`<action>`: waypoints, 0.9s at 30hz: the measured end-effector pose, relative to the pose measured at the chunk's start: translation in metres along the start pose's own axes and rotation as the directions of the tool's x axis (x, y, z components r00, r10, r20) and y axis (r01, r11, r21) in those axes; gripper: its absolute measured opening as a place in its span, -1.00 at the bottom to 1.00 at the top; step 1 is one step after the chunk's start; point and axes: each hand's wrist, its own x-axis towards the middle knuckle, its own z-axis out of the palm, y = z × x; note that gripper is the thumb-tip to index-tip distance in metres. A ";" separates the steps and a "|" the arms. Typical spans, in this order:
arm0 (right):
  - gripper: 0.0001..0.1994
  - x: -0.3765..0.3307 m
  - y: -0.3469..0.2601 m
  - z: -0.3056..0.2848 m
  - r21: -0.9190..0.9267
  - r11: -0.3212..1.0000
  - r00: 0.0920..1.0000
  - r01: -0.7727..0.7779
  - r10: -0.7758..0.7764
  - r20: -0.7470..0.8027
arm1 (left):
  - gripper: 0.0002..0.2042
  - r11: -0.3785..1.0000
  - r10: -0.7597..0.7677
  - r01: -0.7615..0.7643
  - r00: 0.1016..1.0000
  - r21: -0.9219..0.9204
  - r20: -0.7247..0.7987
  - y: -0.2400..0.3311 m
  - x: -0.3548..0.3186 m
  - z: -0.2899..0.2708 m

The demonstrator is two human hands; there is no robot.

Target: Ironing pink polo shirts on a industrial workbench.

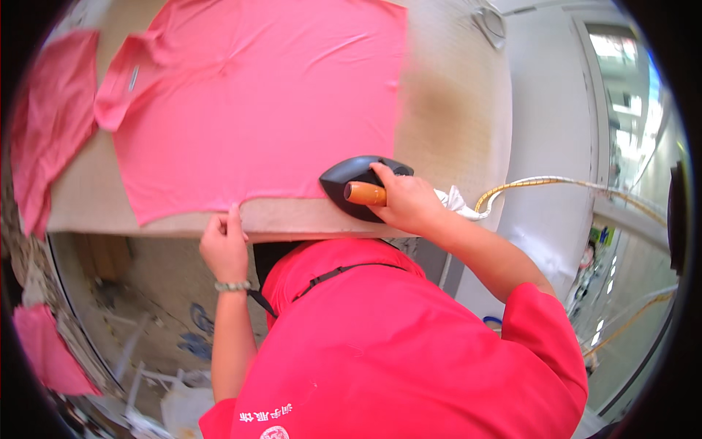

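Head view: the right hand (409, 201) has its grip wrapped snugly round the back end of the orange-brown handle on a dark iron (338, 180). The iron's nose points left, over the near right corner of a pink shirt (256, 117) spread out on the beige counter (455, 146), collar off to the left. The left hand (225, 245), beaded bracelet (232, 286) on the wrist, is at the shirt's near edge with its fingers curled in and thumb up by the fabric; can't tell if that grip actually has any cloth pinched. Another pink garment (55, 124) hangs over the counter's left end, and a white-and-yellow hose (541, 181) runs off right.
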 end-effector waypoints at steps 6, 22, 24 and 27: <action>-0.33 -0.003 0.006 -0.006 0.213 0.968 0.990 -0.137 0.139 0.005 | -0.70 0.424 0.754 -0.880 0.474 0.215 0.455 0.083 0.046 0.066; -0.31 0.027 -0.003 -0.031 0.231 0.920 0.934 -0.316 0.345 -0.096 | -0.36 -0.287 0.647 -0.958 -0.190 0.005 0.739 0.306 0.253 0.302; -0.32 0.036 -0.004 -0.047 0.221 0.925 0.937 -0.309 0.336 -0.095 | -0.36 -0.282 0.645 -0.959 -0.185 0.006 0.741 0.319 0.259 0.313; -0.37 0.051 0.005 -0.056 0.255 0.929 0.948 -0.267 0.301 -0.103 | -0.36 -0.241 0.630 -0.970 -0.186 -0.038 0.754 0.318 0.258 0.326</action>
